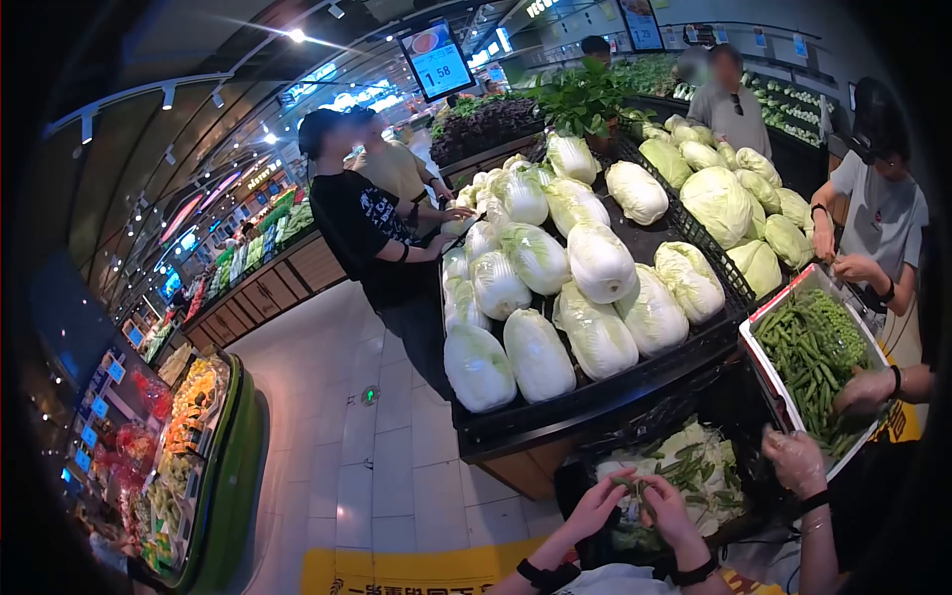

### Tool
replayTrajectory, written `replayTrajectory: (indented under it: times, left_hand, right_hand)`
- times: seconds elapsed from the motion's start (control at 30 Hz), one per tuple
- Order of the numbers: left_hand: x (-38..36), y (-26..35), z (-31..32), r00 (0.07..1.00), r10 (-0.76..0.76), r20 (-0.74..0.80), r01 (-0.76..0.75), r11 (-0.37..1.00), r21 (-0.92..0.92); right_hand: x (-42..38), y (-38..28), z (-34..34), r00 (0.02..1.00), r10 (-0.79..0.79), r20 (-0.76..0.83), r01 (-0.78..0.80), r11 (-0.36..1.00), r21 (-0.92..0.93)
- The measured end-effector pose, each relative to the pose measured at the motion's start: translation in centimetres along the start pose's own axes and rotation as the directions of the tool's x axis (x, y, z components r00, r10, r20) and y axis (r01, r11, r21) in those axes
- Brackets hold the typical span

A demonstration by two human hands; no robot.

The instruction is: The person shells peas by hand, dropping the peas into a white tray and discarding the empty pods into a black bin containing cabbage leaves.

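Observation:
My left hand [598, 504] and my right hand [666, 508] meet at the bottom centre, fingers pinched together around a small green pod [625, 482]. Both wrists wear black bands. Beneath and just beyond them, a dark-lined container [578, 476] holds pale leaves and loose green pods [689, 474]. A white foam box [786, 421] to the right contains green pods [808, 362] and shelled peas [838, 322]. Another person's gloved hand [796, 462] is beside this box, and a second gloved hand [865, 389] reaches into it.
Napa cabbages [601, 263] fill the black display ahead, with round cabbages [716, 206] to its right. Two people stand at its left side; another person [883, 213] works beyond the foam box. A fruit stand [243, 446] is at the far left.

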State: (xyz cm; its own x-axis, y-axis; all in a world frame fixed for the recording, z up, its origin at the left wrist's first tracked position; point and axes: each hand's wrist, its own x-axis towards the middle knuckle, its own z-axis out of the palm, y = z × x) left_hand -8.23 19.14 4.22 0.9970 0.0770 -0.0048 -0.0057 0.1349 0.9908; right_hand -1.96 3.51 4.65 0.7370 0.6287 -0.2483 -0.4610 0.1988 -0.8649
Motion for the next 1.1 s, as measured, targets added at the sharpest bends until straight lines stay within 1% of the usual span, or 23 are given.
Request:
replayTrajectory:
  times: [0.03, 0.17, 0.23, 0.27, 0.33, 0.37, 0.43, 0.47, 0.53, 0.57, 0.63, 0.67, 0.73, 0.77, 0.83, 0.87, 0.93, 0.97, 1.03, 1.07, 1.1]
  left_hand:
    - [-0.2, 0.2, 0.1, 0.999, 0.007, -0.046, -0.007, 1.0, 0.008]
    - [-0.8, -1.0, -0.6, 0.995, -0.023, -0.096, 0.024, 1.0, 0.01]
    - [-1.1, -1.2, -0.9, 0.988, -0.084, -0.131, 0.089, 0.995, 0.033]
    - [-1.2, -1.2, -0.9, 0.988, -0.087, -0.128, 0.092, 0.995, 0.032]
    - [-1.2, -1.1, -0.9, 0.984, -0.117, -0.132, 0.112, 0.993, -0.049]
    - [-1.2, -0.9, -0.8, 0.984, -0.118, -0.132, 0.112, 0.992, -0.05]
    - [-1.0, -0.6, -0.6, 0.994, -0.046, -0.095, 0.037, 0.994, -0.1]
    - [-0.9, -0.6, -0.5, 0.994, -0.046, -0.095, 0.036, 0.994, -0.1]
    - [-0.8, -0.7, -0.5, 0.997, -0.029, -0.074, 0.021, 0.993, -0.114]
    - [-0.8, -0.6, -0.5, 0.997, -0.029, -0.073, 0.021, 0.993, -0.115]
    - [-0.7, -0.4, -0.4, 0.997, -0.026, -0.067, 0.022, 0.998, -0.061]
    - [-0.7, -0.2, -0.3, 0.998, -0.025, -0.064, 0.021, 0.998, -0.062]
    - [-0.6, 0.4, -0.2, 0.99, 0.015, -0.14, 0.013, 0.98, 0.199]
    - [-0.6, 0.2, -0.3, 0.99, 0.014, -0.137, 0.014, 0.98, 0.198]
    - [-0.4, -0.6, -0.3, 0.986, 0.108, -0.128, -0.075, 0.968, 0.24]
    - [-0.3, -1.0, -0.3, 0.986, 0.108, -0.128, -0.075, 0.968, 0.239]
    - [-0.1, -1.5, -0.3, 0.989, 0.058, -0.139, -0.023, 0.97, 0.241]
    - [-0.2, -1.6, -0.2, 0.988, 0.057, -0.14, -0.022, 0.97, 0.24]
    - [-0.2, -1.4, 0.0, 0.989, -0.09, -0.113, 0.113, 0.971, 0.212]
    - [-0.3, -1.0, 0.1, 0.989, -0.091, -0.113, 0.113, 0.971, 0.212]
    - [-0.3, -0.6, 0.2, 0.993, -0.027, -0.116, 0.06, 0.956, 0.288]
  right_hand:
    - [-0.1, 0.4, 0.5, 0.996, 0.037, 0.076, -0.049, 0.987, 0.155]
    - [-0.7, 0.7, 0.9, 0.992, 0.052, 0.115, -0.072, 0.982, 0.174]
    - [-0.5, 1.3, 0.6, 0.993, 0.064, 0.104, -0.074, 0.993, 0.093]
    - [-0.5, 1.2, 0.6, 0.993, 0.065, 0.1, -0.074, 0.993, 0.094]
    - [-0.2, 1.0, 0.8, 0.99, 0.122, 0.073, -0.114, 0.987, -0.111]
    - [-0.3, 0.9, 0.8, 0.99, 0.123, 0.072, -0.114, 0.987, -0.111]
    - [-0.3, 0.8, 0.8, 0.992, 0.087, 0.094, -0.051, 0.941, -0.335]
    - [-0.3, 0.8, 0.8, 0.992, 0.086, 0.093, -0.05, 0.941, -0.335]
    - [-0.3, 0.8, 0.7, 0.998, 0.057, 0.004, -0.054, 0.959, -0.277]
    - [-0.2, 0.8, 0.7, 0.998, 0.056, 0.002, -0.054, 0.959, -0.277]
    - [-0.1, 0.9, 0.6, 1.0, -0.016, 0.004, 0.016, 0.959, -0.284]
    - [-0.1, 0.8, 0.5, 1.0, -0.017, 0.001, 0.017, 0.958, -0.285]
    - [-0.1, 0.8, 0.5, 0.995, -0.097, 0.018, 0.097, 0.923, -0.372]
    - [-0.2, 0.8, 0.5, 0.995, -0.098, 0.016, 0.097, 0.923, -0.372]
    - [-0.2, 1.0, 0.5, 0.997, -0.076, -0.024, 0.063, 0.939, -0.338]
    - [-0.2, 1.0, 0.4, 0.997, -0.076, -0.024, 0.063, 0.939, -0.339]
    - [-0.3, 1.2, 0.3, 0.995, -0.09, -0.044, 0.068, 0.929, -0.363]
    - [-0.2, 1.6, 0.0, 0.995, -0.089, -0.043, 0.067, 0.93, -0.363]
    - [-0.1, 2.2, -0.6, 0.988, -0.152, -0.013, 0.134, 0.907, -0.398]
    - [-0.2, 2.2, -0.6, 0.988, -0.152, -0.013, 0.134, 0.908, -0.398]
    - [-0.2, 2.2, -0.7, 0.982, -0.187, -0.023, 0.161, 0.897, -0.411]
